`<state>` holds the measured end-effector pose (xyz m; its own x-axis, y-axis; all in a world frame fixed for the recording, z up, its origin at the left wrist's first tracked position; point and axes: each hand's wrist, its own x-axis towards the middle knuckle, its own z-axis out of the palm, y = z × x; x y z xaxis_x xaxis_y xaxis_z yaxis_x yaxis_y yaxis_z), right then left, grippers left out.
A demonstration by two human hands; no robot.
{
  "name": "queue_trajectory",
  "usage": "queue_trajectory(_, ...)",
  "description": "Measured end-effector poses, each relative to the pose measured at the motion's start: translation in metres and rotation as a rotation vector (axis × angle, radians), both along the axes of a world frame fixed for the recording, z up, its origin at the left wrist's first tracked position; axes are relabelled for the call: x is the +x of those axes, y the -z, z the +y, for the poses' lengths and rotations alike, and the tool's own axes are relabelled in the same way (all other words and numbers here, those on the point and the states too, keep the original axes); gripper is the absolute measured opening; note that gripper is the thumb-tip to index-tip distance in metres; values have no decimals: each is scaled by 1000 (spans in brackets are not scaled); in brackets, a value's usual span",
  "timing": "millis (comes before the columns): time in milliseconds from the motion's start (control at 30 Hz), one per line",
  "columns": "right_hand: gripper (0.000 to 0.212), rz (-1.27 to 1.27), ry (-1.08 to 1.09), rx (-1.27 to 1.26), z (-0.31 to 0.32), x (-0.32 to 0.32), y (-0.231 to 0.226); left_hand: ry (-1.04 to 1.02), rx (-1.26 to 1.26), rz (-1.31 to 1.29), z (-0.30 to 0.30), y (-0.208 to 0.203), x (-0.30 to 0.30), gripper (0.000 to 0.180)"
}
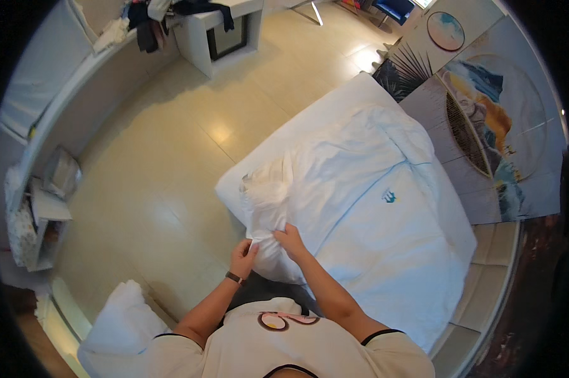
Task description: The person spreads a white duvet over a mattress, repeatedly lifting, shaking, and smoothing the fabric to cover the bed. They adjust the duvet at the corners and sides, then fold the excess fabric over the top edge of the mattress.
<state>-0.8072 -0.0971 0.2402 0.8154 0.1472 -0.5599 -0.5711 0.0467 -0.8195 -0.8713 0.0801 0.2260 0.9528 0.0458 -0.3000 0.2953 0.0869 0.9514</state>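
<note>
Both my hands grip a bunched piece of white bedding [269, 198] at the near left side of the bed. My left hand [242, 257] is closed on its edge, the fingers pinched together. A short way to the right, my right hand [289, 242] is also closed on the fabric, thumb on top. The bunched cloth lies in folds over the bed's corner and beside a white duvet [366, 233], which has blue lines and a small blue emblem. Whether the bunched piece is part of the duvet or a separate case, I cannot tell.
A white pillow or folded bedding [124, 321] sits at the lower left. The mattress [231, 183] borders a tiled floor [171, 157]. Decorated wall panels [486, 120] stand at the right. A white cabinet [224, 38] with clothes on top is at the back, a small shelf [50, 217] at the left.
</note>
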Motion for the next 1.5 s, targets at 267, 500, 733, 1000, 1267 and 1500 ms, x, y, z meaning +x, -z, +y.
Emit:
queue_trajectory(267, 39, -240, -75, 83, -18, -1, -40, 115, -542, 90, 46, -20, 91, 83)
queue_trajectory(500, 35, -347, 158, -85, -15, 11, -55, 525, -266, 362, 40, -9, 128, 31)
queue_trajectory(733, 18, -588, 594, -947, 62, 16, -34, 432, -439, 290, 68, -14, 210, 7)
queue_trajectory(1000, 55, 497, 778, 490, 194, -1, 65, 951, -422, 377, 45, -77, 250, 7)
queue_trajectory(1267, 55, -701, 1311, 257, 217, 51, 16, 1199, -509, 706, 55, -132, 226, 26)
queue_trajectory(1500, 48, -240, 918, -1553, 230, 33, 39, 1219, -503, 832, 119, -120, 187, 32)
